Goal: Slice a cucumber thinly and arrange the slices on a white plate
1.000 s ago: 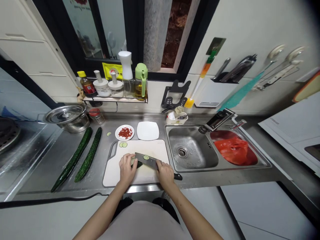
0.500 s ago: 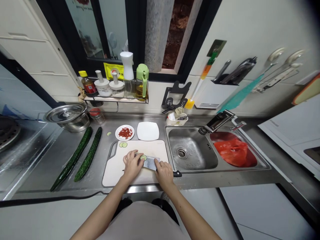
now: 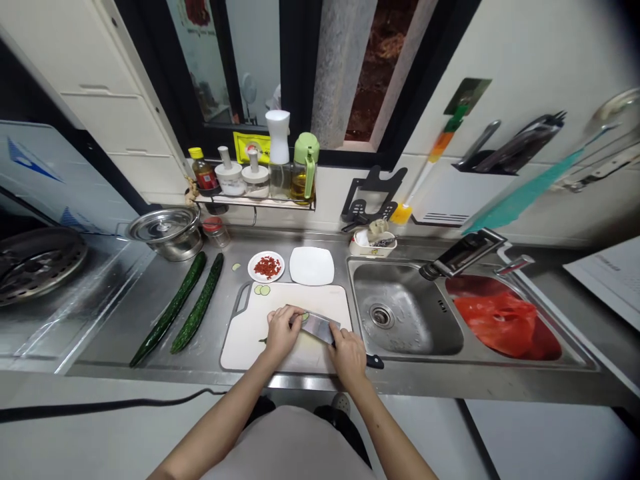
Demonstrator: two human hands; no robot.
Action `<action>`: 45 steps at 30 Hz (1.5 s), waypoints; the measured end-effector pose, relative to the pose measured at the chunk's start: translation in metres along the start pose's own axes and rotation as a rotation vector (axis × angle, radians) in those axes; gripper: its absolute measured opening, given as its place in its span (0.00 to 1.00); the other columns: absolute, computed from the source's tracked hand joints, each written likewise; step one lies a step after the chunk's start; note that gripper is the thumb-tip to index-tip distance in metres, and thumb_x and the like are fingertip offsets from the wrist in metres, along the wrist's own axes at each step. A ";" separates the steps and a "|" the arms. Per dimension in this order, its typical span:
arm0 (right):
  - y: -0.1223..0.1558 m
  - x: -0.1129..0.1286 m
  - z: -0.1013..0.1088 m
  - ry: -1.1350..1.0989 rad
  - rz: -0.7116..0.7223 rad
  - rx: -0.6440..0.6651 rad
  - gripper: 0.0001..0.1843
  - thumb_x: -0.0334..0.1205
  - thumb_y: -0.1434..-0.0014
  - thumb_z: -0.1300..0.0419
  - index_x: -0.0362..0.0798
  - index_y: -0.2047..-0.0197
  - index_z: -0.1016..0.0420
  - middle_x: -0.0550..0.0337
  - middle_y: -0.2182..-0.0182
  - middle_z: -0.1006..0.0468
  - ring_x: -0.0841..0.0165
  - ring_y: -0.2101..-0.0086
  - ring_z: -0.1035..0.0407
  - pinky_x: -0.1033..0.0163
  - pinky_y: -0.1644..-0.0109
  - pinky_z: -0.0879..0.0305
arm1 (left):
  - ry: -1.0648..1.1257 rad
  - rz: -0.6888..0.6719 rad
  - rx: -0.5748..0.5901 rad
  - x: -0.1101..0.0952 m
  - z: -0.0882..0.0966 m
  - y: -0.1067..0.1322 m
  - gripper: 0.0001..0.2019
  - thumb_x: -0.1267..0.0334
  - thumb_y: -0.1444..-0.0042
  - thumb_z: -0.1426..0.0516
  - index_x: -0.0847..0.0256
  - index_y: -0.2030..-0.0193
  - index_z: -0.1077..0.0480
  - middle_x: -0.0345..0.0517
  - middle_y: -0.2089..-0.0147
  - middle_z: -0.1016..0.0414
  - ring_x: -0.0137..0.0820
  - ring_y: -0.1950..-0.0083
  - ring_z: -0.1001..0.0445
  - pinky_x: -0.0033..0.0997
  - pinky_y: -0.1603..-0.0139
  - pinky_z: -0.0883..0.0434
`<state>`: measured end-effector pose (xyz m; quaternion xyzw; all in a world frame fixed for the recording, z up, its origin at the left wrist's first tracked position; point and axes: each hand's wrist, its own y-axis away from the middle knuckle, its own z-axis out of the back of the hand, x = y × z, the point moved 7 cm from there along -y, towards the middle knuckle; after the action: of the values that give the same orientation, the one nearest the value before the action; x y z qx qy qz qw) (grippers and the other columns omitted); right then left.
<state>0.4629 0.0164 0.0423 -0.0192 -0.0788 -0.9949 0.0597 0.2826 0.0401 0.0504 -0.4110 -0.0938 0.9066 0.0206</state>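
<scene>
My right hand [image 3: 349, 352] is closed on a kitchen knife with a broad blade [image 3: 324, 327] and a black handle [image 3: 375, 361]. The blade slants over the white cutting board [image 3: 237, 347], its far end by the fingers of my left hand [image 3: 284, 330]. That hand is curled over a piece of cucumber, mostly hidden beneath it; a dark green tip [image 3: 263, 341] shows on its left side. A small green cucumber slice [image 3: 305, 317] is at my left fingertips against the blade. Two thin cucumber slices [image 3: 262, 290] lie near the board's upper left corner.
Two whole cucumbers [image 3: 197, 303] lie left of the board. Behind it are a plate of chopped red pieces [image 3: 267, 267] and a white square plate [image 3: 311, 265]. The sink [image 3: 405, 307] is to the right, a lidded steel pot [image 3: 167, 233] at the back left.
My view has swung left, so the counter appears further right. Both hands stay over the board with the knife; my left fingers now cover more of the slice by the blade.
</scene>
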 end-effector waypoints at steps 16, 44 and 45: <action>-0.005 -0.026 0.003 -0.052 -0.101 -0.044 0.24 0.36 0.42 0.45 0.48 0.41 0.34 0.53 0.57 0.22 0.63 0.55 0.31 0.62 0.50 0.45 | -0.153 0.549 -0.348 0.111 0.028 -0.045 0.07 0.62 0.45 0.45 0.57 0.60 0.31 0.41 0.68 0.23 0.37 0.59 0.27 0.39 0.51 0.43; -0.003 -0.027 0.004 -0.201 -0.130 -0.039 0.22 0.35 0.43 0.45 0.49 0.44 0.30 0.55 0.57 0.21 0.63 0.58 0.29 0.63 0.54 0.41 | -0.519 0.371 -0.292 0.120 0.027 -0.050 0.13 0.53 0.42 0.46 0.46 0.55 0.24 0.48 0.49 0.31 0.43 0.49 0.39 0.44 0.51 0.45; -0.003 -0.027 0.004 -0.207 -0.131 -0.041 0.23 0.35 0.43 0.46 0.49 0.44 0.30 0.55 0.57 0.21 0.64 0.58 0.29 0.64 0.54 0.41 | -0.523 0.357 -0.281 0.119 0.026 -0.050 0.12 0.53 0.42 0.46 0.46 0.55 0.23 0.48 0.49 0.31 0.43 0.49 0.39 0.44 0.51 0.45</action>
<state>0.4899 0.0231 0.0443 -0.1179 -0.0653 -0.9908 -0.0144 0.1824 0.0984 -0.0117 -0.1735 -0.1465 0.9487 -0.2201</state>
